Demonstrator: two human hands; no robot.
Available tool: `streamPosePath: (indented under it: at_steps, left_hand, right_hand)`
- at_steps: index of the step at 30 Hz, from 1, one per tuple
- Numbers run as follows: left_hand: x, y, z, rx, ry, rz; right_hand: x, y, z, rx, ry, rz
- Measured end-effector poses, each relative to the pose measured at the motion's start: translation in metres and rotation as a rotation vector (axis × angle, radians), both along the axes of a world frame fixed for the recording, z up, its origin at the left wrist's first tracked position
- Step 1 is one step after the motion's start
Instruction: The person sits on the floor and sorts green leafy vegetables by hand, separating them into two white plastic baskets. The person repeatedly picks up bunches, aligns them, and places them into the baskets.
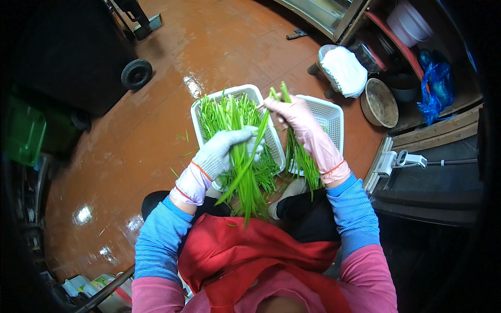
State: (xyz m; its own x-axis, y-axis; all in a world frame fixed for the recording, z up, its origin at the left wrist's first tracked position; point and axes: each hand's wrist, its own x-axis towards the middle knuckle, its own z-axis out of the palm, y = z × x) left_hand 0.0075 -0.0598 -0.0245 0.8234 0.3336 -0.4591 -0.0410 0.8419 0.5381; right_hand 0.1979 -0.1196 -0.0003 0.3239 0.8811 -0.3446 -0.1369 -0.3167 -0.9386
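My left hand [231, 148], in a white knit glove, is closed around a bunch of long green leafy stalks [247, 172] whose ends hang towards the red apron [258, 242]. My right hand [291, 117], in a thin pink glove, grips more green stalks [303, 156]; their tips show above its fingers and their long ends hang below. Beneath my left hand stands a white plastic basket [194, 117] filled with green stalks. Behind my right hand is a second white plastic basket [339, 117], its perforated inside partly hidden by the hand and stalks.
A wheeled black bin [78, 51] stands at upper left. At upper right are a low stool with a white cloth [344, 70], a worn basin [379, 102], a blue plastic bag [436, 88] and a shelf with a bucket [409, 23]. Cut green bits lie on the brown floor [129, 148].
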Motion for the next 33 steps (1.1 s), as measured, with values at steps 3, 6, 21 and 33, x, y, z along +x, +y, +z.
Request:
streamPosePath:
  at_steps: [3,6,21,33]
  left_hand:
    - [-0.002,0.007,-0.010,0.036,0.098,0.097]
    - [-0.005,0.016,-0.015,0.335,0.213,-0.026]
    - [-0.002,0.013,-0.017,0.073,0.100,-0.166]
    - [0.000,0.008,-0.018,0.022,0.064,-0.208]
  right_hand:
    - [0.024,-0.004,0.002,0.080,0.080,-0.039]
    - [0.046,-0.008,-0.009,0.144,0.185,-0.067]
    - [0.069,-0.002,-0.047,0.026,0.237,-0.312]
    - [0.098,-0.007,-0.042,0.063,0.266,-0.377]
